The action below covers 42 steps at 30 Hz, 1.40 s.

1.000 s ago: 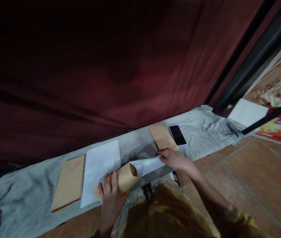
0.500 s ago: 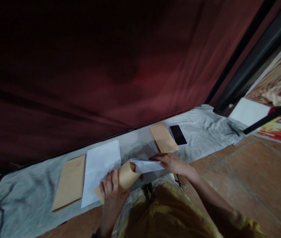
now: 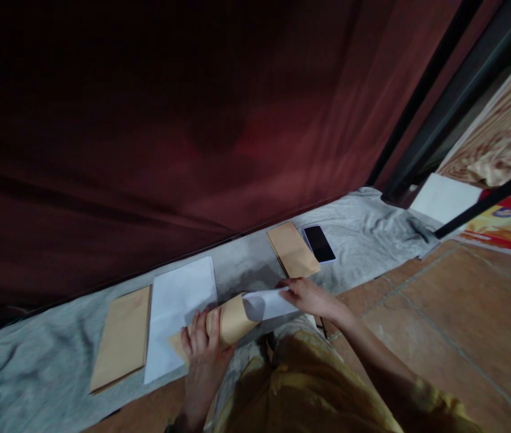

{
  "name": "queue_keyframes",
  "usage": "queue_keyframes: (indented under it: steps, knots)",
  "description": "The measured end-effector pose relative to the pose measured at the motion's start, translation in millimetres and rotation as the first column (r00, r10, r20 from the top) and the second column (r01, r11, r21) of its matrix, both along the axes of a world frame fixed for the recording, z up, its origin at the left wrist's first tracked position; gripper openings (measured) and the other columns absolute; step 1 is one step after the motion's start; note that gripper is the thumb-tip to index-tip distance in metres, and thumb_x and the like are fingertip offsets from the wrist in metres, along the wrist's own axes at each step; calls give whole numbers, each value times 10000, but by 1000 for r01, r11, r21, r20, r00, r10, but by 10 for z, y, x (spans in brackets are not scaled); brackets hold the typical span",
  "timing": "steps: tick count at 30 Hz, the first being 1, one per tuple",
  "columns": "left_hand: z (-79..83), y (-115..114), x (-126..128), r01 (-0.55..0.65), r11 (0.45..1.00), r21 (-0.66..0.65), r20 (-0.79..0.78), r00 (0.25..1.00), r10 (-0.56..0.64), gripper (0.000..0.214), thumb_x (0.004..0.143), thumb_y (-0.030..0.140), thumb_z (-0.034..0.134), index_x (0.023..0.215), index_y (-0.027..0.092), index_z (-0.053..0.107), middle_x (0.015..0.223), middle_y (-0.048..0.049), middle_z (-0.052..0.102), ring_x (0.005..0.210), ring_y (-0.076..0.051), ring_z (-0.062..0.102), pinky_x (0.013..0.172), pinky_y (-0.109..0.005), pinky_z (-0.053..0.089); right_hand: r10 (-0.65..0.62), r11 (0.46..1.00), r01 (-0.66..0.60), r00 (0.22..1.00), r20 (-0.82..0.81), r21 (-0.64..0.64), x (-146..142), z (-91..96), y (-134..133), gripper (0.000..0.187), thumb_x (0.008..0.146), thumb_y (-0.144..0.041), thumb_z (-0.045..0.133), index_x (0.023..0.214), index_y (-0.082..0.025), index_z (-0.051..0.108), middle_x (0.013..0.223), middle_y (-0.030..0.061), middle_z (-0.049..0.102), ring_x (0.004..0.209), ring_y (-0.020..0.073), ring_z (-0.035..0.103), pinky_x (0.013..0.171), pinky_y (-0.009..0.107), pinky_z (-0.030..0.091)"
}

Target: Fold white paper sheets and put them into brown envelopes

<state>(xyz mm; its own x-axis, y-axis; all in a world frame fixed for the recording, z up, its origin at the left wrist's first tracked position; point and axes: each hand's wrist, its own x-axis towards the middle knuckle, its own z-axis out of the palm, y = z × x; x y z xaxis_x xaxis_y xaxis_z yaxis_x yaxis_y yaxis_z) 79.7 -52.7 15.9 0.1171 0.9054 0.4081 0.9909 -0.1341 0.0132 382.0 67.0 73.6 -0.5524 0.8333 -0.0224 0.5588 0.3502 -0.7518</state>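
My left hand (image 3: 204, 346) is closed around a brown paper envelope (image 3: 232, 322), its fingers lying over the top and its mouth facing right. At that mouth is a folded white paper (image 3: 271, 304), partly inside the envelope. My right hand (image 3: 307, 296) pinches the outer end of this paper. Just left of my left hand lie white paper sheets (image 3: 178, 300). Farther left is a stack of brown envelopes (image 3: 122, 337). Beyond my right hand sits another small pile of brown envelopes (image 3: 292, 248), with a dark-screened phone (image 3: 319, 243) against its right side.
Everything rests on a long grey cloth (image 3: 359, 240). Behind it hangs a dark red curtain (image 3: 237, 150). Black metal bars (image 3: 445, 102) rise at the right, near a colourful printed box (image 3: 508, 222). Brown floor tiles (image 3: 445, 300) show in front.
The envelope's mouth has opened wider around the folded paper, which now lies flatter and lines up with it. Both hands keep their hold. The view has shifted slightly.
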Motion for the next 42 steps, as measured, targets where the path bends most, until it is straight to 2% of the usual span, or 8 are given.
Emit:
queue_keyframes:
  steps: [4,11,15,20,28,31,37,42]
  knots:
    - [30,36,76,53,999,2,-1,999,-53,749,857,368,637,1507,106,373,1447,-260,497,1435,-406,384,1179,-622,233,2,1000,-3,998,-67,-9,-117,-24,-21,248,935,-195,532,1121,-201,696,1005,75,758,910,213,701,770,271,486]
    - [-48,95,91,17,998,60,60,998,-21,839,844,421,634,1533,88,293,1463,-283,468,1419,-411,396,1155,-606,273,-238,971,209,912,-335,-119,-159,-86,-104,84,954,-270,560,928,-218,621,779,-21,631,673,134,579,613,228,421]
    - [-45,141,162,54,993,105,97,993,-64,880,846,454,650,1546,96,252,1457,-287,471,1411,-412,413,1145,-606,296,-267,961,273,872,-411,-44,-273,-90,-195,68,917,-238,628,859,-220,659,916,23,634,867,165,639,760,263,495]
    - [-7,164,296,86,983,160,153,982,-111,930,839,449,681,1562,108,206,1459,-293,469,1429,-417,400,1141,-633,303,-249,953,294,898,-362,74,-470,-53,-342,127,877,-120,620,912,-226,681,1221,83,620,1176,210,613,992,343,494]
    - [40,183,319,141,967,214,132,976,-172,887,836,385,678,1543,88,232,1463,-306,446,1452,-424,364,1143,-638,306,-236,968,239,971,-50,76,-515,107,-407,159,953,-151,559,1026,-238,670,1068,36,669,877,169,681,772,243,500]
    - [46,217,307,181,960,214,96,974,-205,879,816,397,706,1519,93,274,1462,-313,443,1447,-434,364,1131,-642,317,-214,971,210,977,22,118,-520,116,-418,183,969,-151,552,1080,-239,668,1078,41,650,875,167,669,736,234,480]
    - [54,237,276,210,951,226,67,971,-231,840,813,399,707,1494,94,323,1444,-313,468,1426,-436,396,1118,-635,333,-268,959,267,963,0,97,-554,40,-434,133,950,-137,560,1014,-217,646,1067,41,632,872,172,655,726,248,482]
    - [66,209,297,206,964,170,78,972,-221,844,838,429,683,1518,108,301,1469,-304,457,1433,-422,393,1127,-621,332,-338,937,348,924,-178,27,-556,-62,-448,208,875,-26,543,929,-219,597,980,16,631,873,161,646,783,249,479]
